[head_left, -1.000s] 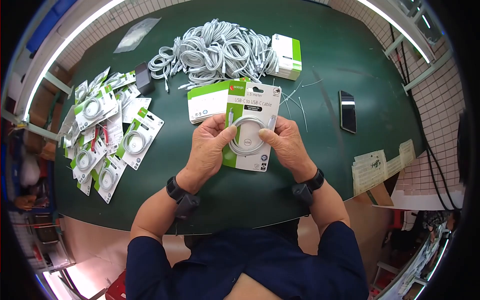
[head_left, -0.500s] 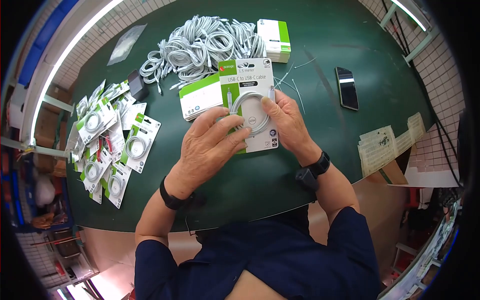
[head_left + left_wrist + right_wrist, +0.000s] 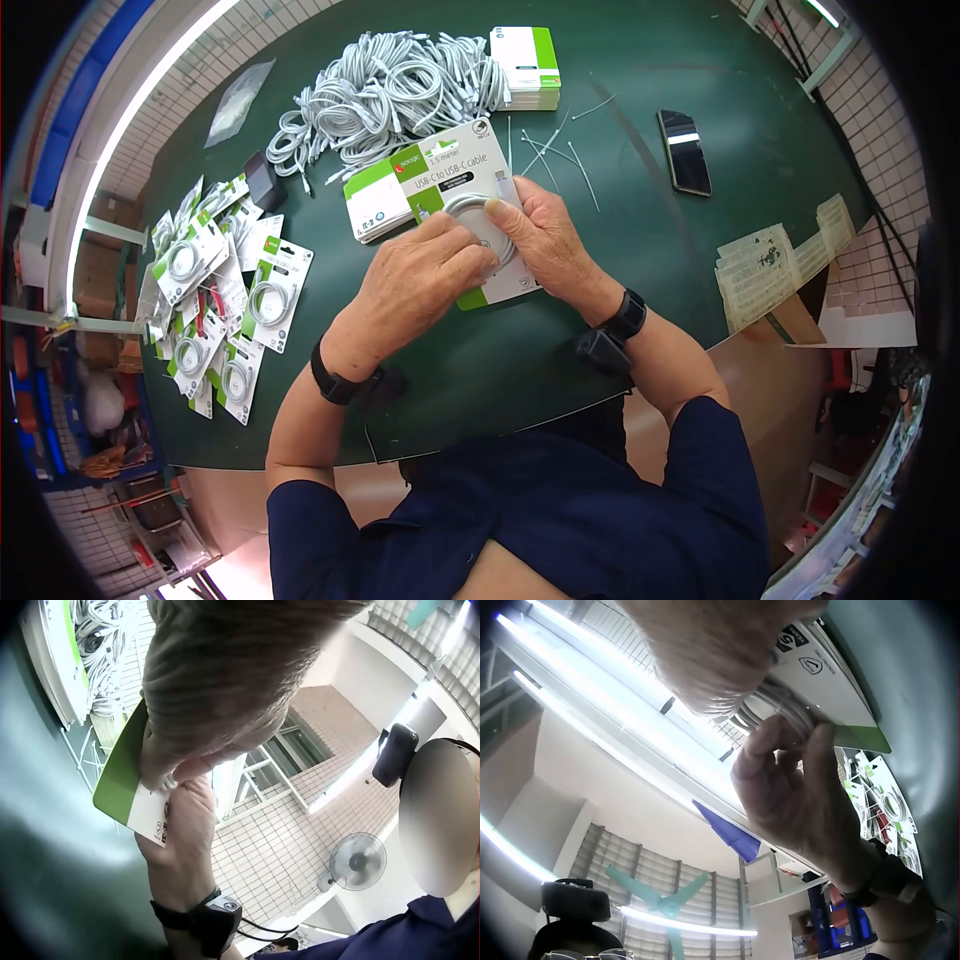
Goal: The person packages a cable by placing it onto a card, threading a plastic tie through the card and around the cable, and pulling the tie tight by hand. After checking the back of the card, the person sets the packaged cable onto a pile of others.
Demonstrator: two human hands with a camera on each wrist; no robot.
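Observation:
A green-and-white printed card [image 3: 430, 172], labelled as a USB-C to USB-C cable, is held up tilted over the table. The coiled white cable [image 3: 466, 204] lies against its front, one connector showing near the right edge. My right hand [image 3: 560, 245] grips the card's right side, thumb over the coil. With curled fingers, my left hand [image 3: 415, 280] covers the coil's lower left. The right wrist view shows that left hand [image 3: 795, 787] pinching the coil [image 3: 780, 701] between thumb and fingers. Seen from the left wrist, the card's green end [image 3: 116, 780] sticks out below the hands.
A heap of coiled cables [image 3: 400, 90] lies at the back, beside a card stack [image 3: 525, 65]. Another card stack [image 3: 375, 208] sits behind the held card. Carded cables [image 3: 270, 295] pile up on the left. Thin ties [image 3: 545, 155] and a phone [image 3: 685, 150] lie right.
My left hand let go of the card's left edge and moved across onto the coil, where its fingers now pinch. The card has tilted counter-clockwise; my right hand kept its grip.

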